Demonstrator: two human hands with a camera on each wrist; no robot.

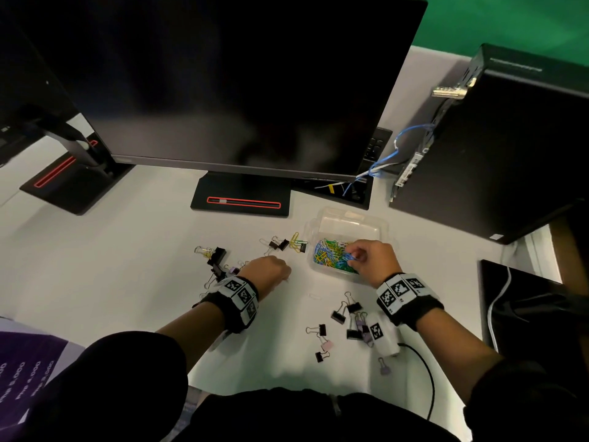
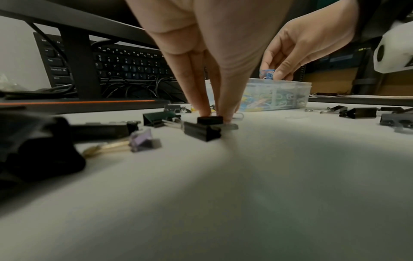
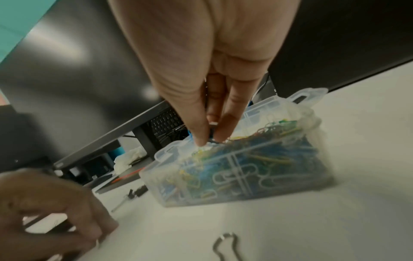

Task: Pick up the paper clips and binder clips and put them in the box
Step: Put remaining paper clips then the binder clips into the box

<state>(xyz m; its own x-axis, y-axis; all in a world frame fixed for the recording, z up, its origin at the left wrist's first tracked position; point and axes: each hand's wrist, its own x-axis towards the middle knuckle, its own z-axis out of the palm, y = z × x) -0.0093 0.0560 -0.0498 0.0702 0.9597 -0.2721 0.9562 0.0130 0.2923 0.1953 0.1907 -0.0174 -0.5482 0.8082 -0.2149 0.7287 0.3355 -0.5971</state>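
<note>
A clear plastic box [image 1: 379, 232] with its lid open holds a heap of coloured paper clips [image 1: 331, 255]. My right hand [image 1: 352, 255] hovers over the box and pinches blue paper clips [image 2: 267, 74] between thumb and fingers [image 3: 198, 130]. My left hand [image 1: 287, 275] reaches down to the table left of the box, fingertips [image 2: 206, 111] together on a pale paper clip [image 2: 238, 115]. A black binder clip [image 2: 204, 129] lies just in front of them. More binder clips lie at the left [image 1: 218, 255], behind [image 1: 279, 244] and near my right wrist [image 1: 350, 317]. Yellow and green paper clips [image 1: 296, 242] rest beside the box.
A large monitor [image 1: 239, 90] and its stand [image 1: 242, 199] block the back. A computer tower [image 1: 494, 138] with blue cables [image 1: 382, 154] stands at the right. A keyboard [image 2: 125, 65] lies behind the stand. A black cable [image 1: 427, 371] loops near the front edge.
</note>
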